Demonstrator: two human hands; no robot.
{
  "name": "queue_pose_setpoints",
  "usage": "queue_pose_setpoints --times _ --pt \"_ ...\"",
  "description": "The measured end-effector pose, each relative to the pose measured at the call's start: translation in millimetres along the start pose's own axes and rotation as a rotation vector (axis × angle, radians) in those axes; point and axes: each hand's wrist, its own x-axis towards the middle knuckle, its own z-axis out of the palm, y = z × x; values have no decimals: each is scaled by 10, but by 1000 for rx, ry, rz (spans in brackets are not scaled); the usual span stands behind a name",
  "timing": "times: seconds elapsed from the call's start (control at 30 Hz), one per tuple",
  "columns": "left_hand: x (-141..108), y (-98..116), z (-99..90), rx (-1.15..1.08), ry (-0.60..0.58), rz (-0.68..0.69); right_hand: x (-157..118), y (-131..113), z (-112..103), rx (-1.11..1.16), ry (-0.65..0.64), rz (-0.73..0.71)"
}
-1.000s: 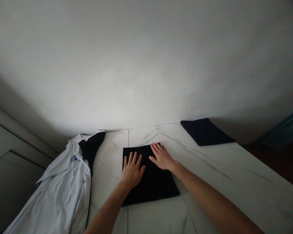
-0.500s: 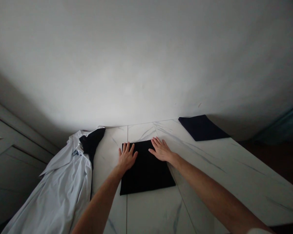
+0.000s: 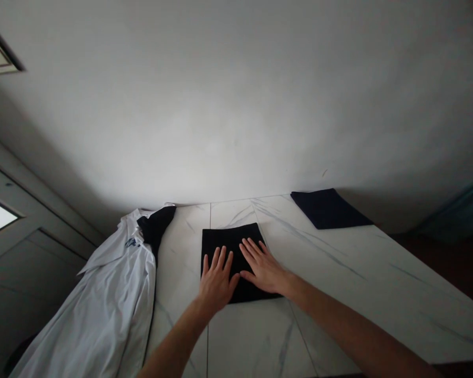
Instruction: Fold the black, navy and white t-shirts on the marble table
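A black piece of cloth [image 3: 228,236], folded into a flat rectangle, lies on the white marble-patterned table [image 3: 339,294]. My left hand [image 3: 216,281] rests flat on its left part, fingers outstretched toward the wall. On the right part, my right hand [image 3: 262,268] lies palm down with its fingers stretched out and angled left. The two hands are close together but apart, and neither grips the cloth. Part of the cloth is hidden beneath them.
A dark navy folded cloth [image 3: 331,210] lies at the table's back right, by the wall [image 3: 236,115]. White garments [image 3: 110,299] with a black piece [image 3: 157,228] drape over the left side. A panelled door [image 3: 27,257] stands at far left.
Both hands have slid toward me over the black cloth, from its far edge to its middle and near part. The view has shifted slightly, showing more of the door.
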Motion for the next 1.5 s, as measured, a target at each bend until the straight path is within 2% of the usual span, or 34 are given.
queue_pose_setpoints --times 0.07,0.27,0.4,0.5,0.57,0.63,0.77,0.87,1.0,1.1,1.23,1.37,1.5 --pt "-152 55 -5 -10 -17 26 -138 -58 25 19 -11 -19" --pt "-485 144 -20 -34 -9 -17 -472 -66 158 25 -21 19" --pt "-679 175 -11 -45 5 -46 -490 -43 157 28 -57 15" --pt "-842 230 21 -31 49 -45 -183 -72 54 47 54 29" --pt "-928 279 56 -24 73 -43 213 -116 -29 87 155 3" --pt "-977 324 104 -18 93 -55 703 -172 -73 142 203 -28" --pt "-982 372 258 -33 151 -71 1593 -281 33 202 167 48" --pt "-969 379 414 -48 209 -52 1947 -320 207 253 122 64" --pt "-973 383 588 -37 266 -17 2048 -268 358 402 92 58" --pt "-969 396 680 -31 318 -23 2018 -185 376 542 111 62" --pt "-953 416 785 -19 390 -20 2025 -142 366 586 113 76" --pt "-955 415 852 -8 419 -19 2114 -240 389 494 110 98" --pt "-964 399 852 -13 389 -14 2187 -418 401 223 160 147"
